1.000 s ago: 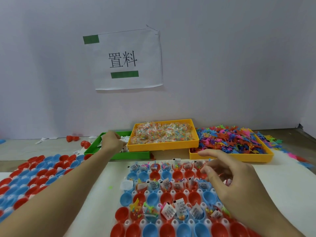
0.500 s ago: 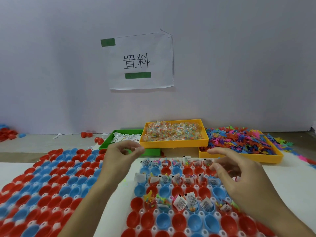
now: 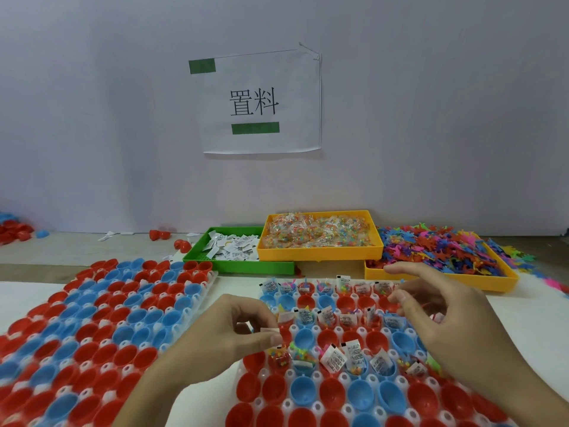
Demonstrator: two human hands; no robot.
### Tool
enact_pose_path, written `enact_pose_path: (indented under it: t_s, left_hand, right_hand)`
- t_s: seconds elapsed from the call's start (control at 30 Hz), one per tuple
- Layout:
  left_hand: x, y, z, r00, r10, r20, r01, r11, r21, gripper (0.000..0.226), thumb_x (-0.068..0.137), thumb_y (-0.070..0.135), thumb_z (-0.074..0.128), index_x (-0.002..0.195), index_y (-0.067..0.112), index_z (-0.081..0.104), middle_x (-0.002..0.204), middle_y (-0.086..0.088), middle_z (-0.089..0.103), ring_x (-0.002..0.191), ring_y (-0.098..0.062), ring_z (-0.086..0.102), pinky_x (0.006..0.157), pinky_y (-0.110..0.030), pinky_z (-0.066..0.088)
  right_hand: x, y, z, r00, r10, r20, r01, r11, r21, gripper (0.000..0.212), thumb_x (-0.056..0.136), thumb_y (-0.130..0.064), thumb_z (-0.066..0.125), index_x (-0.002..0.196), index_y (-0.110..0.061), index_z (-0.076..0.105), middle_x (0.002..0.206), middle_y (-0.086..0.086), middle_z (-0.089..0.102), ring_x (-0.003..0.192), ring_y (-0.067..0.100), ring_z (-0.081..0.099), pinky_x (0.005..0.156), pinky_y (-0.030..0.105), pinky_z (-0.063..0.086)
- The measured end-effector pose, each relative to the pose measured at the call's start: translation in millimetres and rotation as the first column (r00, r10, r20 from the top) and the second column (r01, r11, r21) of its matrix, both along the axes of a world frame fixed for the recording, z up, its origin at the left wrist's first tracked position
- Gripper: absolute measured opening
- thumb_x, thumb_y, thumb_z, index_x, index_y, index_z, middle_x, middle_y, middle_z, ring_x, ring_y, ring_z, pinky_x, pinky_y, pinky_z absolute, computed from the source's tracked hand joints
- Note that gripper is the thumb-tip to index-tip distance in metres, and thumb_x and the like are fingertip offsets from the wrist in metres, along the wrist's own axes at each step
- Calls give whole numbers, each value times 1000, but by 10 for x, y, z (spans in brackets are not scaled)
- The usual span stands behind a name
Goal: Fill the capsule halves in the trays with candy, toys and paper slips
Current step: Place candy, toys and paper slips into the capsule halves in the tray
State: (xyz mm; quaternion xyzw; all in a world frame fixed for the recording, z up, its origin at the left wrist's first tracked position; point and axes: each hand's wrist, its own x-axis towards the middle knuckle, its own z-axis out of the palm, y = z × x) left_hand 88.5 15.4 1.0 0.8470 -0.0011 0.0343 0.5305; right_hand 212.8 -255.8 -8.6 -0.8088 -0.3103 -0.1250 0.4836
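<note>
I'm on the paper bit, left hand [image 3: 237, 334] pinching a paper slip [image 3: 270, 330] over the capsule tray [image 3: 338, 349] at lower center, right hand [image 3: 437, 318] loosely curled and apparently empty, next I'd guess it drops into a slipless cup.

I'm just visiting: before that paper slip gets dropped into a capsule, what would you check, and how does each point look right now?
1. Slip in hand: the left hand pinches a small white paper slip. Ok.
2. Slip over the tray: it hovers above the white tray of red and blue capsule halves. Ok.
3. Target half lacks a slip: the red half holding candy below shows none. Ok.
4. Right hand out of the way: it hovers over the tray's right side, apart. Ok.
5. Right hand free: cannot tell, its fingers are curled.
6. Refill supply: the green plastic tray holds more slips. Ok.
</note>
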Motion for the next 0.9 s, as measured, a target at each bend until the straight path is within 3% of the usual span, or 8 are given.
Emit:
enact_pose_path:
  t_s: [0.1, 0.33, 0.5, 0.6, 0.77, 0.9]
  left_hand:
    - [-12, -30, 20, 999, -24, -24, 26, 998, 58, 8, 77, 25, 79, 71, 27, 75, 75, -3, 67, 65, -10, 55, 66, -28, 49]
    - [11, -55, -15, 999, -1, -43, 9, 979, 205, 12, 78, 26, 82, 70, 31, 75, 75, 7, 66, 63, -2, 53, 64, -17, 44]
    - [44, -60, -69, 998, 12, -55, 3, 965, 261, 10, 76, 33, 82, 72, 31, 73, 77, 17, 65, 75, 3, 59, 71, -5, 41]
    - [64, -55, -103, 997, 1, -73, 18, 966, 260, 12, 76, 26, 83, 76, 22, 72, 81, 23, 67, 86, 14, 60, 77, -2, 40]
    - [72, -44, -129, 999, 40, -13, -34, 944, 328, 22, 73, 28, 85, 83, 26, 66, 82, 5, 64, 87, 15, 59, 75, -14, 48]
    - [67, -16, -124, 999, 43, -14, -35, 941, 338, 24, 71, 33, 85, 85, 33, 66, 80, 11, 62, 85, 8, 59, 75, -24, 51]
  right_hand:
    - [-12, 3, 8, 1000, 3, -8, -3, 1000, -2, 37, 89, -10, 70, 114, -38, 68, 80, -16, 72, 83, -2, 66, 63, 4, 48]
    - [-14, 0, 24, 1000, 0, -14, 0, 1000, -13, 37, 90, -9, 69, 115, -36, 68, 80, -14, 72, 81, -1, 66, 64, 5, 49]
    - [-18, -11, 27, 1000, 0, -15, 0, 1000, -9, 37, 90, -10, 69, 115, -37, 68, 79, -15, 72, 78, -1, 67, 64, 6, 49]
    - [-10, -9, 28, 1000, -1, -12, 1, 1000, -9, 37, 90, -10, 69, 115, -37, 68, 79, -16, 72, 78, -1, 67, 64, 6, 49]
    - [-6, -10, 22, 1000, -2, -3, 2, 1000, -4, 38, 89, -10, 69, 114, -38, 68, 78, -17, 71, 80, -1, 67, 63, 5, 48]
    - [-3, -6, 19, 1000, 1, 2, -1, 1000, -7, 38, 90, -10, 69, 114, -38, 68, 78, -17, 71, 80, -1, 67, 61, 4, 48]
